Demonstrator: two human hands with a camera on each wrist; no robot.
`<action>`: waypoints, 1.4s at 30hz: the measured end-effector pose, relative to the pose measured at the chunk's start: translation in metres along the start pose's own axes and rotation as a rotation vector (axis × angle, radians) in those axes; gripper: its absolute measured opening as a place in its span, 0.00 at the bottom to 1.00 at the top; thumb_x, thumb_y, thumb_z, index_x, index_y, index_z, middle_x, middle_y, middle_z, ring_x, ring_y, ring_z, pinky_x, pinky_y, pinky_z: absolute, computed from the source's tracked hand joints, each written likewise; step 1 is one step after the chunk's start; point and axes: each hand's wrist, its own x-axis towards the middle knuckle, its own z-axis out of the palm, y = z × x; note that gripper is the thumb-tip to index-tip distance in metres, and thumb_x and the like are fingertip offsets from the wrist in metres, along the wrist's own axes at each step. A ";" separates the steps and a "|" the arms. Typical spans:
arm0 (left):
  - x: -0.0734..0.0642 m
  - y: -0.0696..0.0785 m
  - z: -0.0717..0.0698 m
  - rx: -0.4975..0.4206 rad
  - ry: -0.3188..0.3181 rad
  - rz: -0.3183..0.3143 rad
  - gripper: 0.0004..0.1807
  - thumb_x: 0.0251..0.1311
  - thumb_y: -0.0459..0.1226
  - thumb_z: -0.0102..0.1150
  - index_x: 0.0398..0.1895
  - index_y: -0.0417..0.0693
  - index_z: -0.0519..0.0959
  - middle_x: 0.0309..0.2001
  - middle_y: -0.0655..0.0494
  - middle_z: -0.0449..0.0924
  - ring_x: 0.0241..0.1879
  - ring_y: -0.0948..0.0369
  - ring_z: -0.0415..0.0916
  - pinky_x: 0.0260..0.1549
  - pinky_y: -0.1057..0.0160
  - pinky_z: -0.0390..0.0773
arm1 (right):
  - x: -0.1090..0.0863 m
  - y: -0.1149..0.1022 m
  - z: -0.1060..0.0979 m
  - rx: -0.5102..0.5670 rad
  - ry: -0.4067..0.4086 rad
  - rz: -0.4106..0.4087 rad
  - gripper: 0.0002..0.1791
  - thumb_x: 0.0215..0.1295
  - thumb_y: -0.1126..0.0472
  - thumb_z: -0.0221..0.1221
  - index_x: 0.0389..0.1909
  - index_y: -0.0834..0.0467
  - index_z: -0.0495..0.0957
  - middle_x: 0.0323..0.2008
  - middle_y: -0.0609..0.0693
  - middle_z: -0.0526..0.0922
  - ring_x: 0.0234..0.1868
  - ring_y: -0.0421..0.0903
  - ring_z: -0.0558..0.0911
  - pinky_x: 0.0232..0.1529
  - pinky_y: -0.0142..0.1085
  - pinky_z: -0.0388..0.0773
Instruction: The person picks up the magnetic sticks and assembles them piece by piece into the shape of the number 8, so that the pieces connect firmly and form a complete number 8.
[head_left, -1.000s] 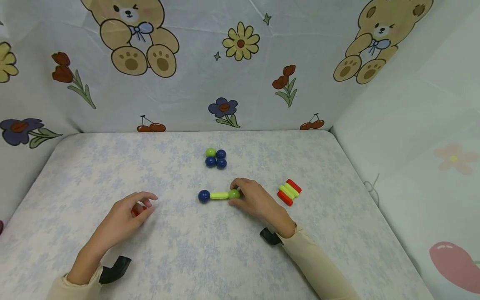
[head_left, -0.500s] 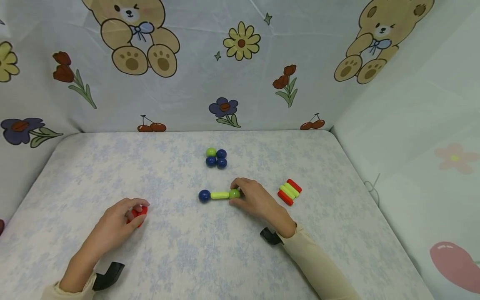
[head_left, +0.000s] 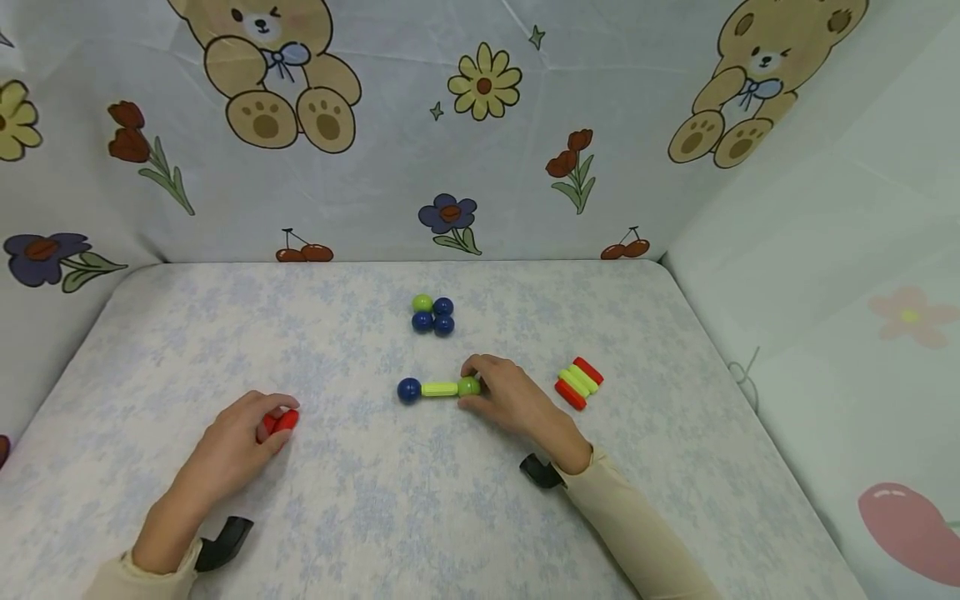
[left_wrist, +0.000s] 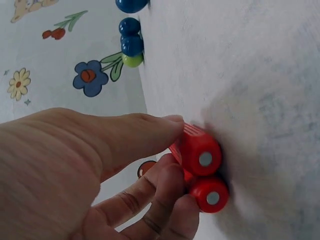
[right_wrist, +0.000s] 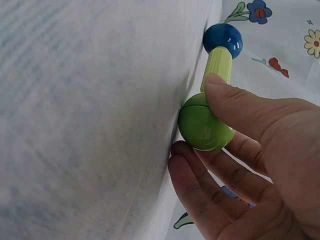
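Observation:
My left hand [head_left: 236, 442] is at the left of the table, thumb and fingertips pinching red magnetic rods [left_wrist: 200, 156]. Two of these lie side by side, a silvery disc showing on each end in the left wrist view. Near the middle, my right hand [head_left: 513, 400] holds a green ball [right_wrist: 202, 124] between thumb and fingers. That ball sits at one end of a yellow-green rod [head_left: 439, 389], whose other end meets a dark blue ball [head_left: 408, 391]. The three parts form a straight line on the table, and fingers partly cover the green ball.
Behind the joined pieces stands a cluster of several balls, three blue [head_left: 423, 322] and one green [head_left: 422, 302]. To the right of my right hand lie red rods [head_left: 570, 394] and yellow-green rods [head_left: 579, 381] in a row. A patterned cloth wall [head_left: 390, 167] rises behind the table.
My left hand has come back a little to the left and nearer, and the red rods show more between its fingers. The right hand and the ball it holds have stayed put.

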 end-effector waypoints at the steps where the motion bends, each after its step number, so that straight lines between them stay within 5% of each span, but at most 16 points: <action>1: 0.000 0.001 0.001 0.006 -0.011 -0.003 0.20 0.56 0.29 0.69 0.54 0.41 0.80 0.42 0.47 0.78 0.29 0.61 0.67 0.25 0.64 0.67 | 0.000 0.000 0.000 0.002 -0.001 0.002 0.19 0.63 0.53 0.69 0.50 0.55 0.77 0.43 0.47 0.82 0.37 0.41 0.77 0.42 0.36 0.77; 11: 0.002 0.014 0.003 0.100 -0.058 -0.024 0.20 0.56 0.31 0.70 0.54 0.43 0.81 0.38 0.50 0.81 0.31 0.58 0.70 0.28 0.59 0.69 | 0.000 -0.001 -0.001 -0.001 -0.010 0.012 0.20 0.63 0.53 0.69 0.51 0.55 0.77 0.43 0.47 0.82 0.37 0.41 0.77 0.42 0.36 0.77; 20: 0.001 0.020 0.009 0.080 -0.009 -0.015 0.18 0.56 0.31 0.69 0.51 0.44 0.82 0.37 0.52 0.82 0.33 0.57 0.74 0.30 0.58 0.71 | 0.001 -0.001 -0.001 -0.004 -0.015 0.016 0.20 0.63 0.52 0.69 0.51 0.54 0.77 0.43 0.46 0.82 0.38 0.41 0.77 0.43 0.37 0.77; 28: 0.005 0.033 0.017 -0.128 0.037 0.050 0.17 0.59 0.31 0.67 0.52 0.45 0.81 0.39 0.55 0.84 0.32 0.65 0.79 0.37 0.59 0.77 | 0.001 0.000 0.000 -0.007 -0.007 0.010 0.20 0.63 0.53 0.69 0.51 0.55 0.77 0.43 0.47 0.82 0.38 0.42 0.77 0.43 0.37 0.78; 35: 0.018 0.046 0.032 -0.351 -0.026 -0.007 0.15 0.62 0.32 0.65 0.53 0.45 0.80 0.42 0.51 0.83 0.32 0.64 0.81 0.31 0.66 0.80 | 0.001 -0.001 0.000 -0.005 -0.004 0.009 0.20 0.62 0.52 0.70 0.51 0.55 0.77 0.43 0.47 0.82 0.38 0.42 0.77 0.43 0.37 0.77; 42: 0.027 0.058 0.050 -0.467 -0.036 -0.057 0.15 0.64 0.35 0.65 0.53 0.47 0.79 0.44 0.49 0.85 0.35 0.62 0.83 0.32 0.65 0.79 | 0.001 0.001 0.001 -0.011 0.005 -0.015 0.19 0.63 0.53 0.69 0.51 0.55 0.77 0.44 0.47 0.82 0.37 0.41 0.77 0.42 0.36 0.77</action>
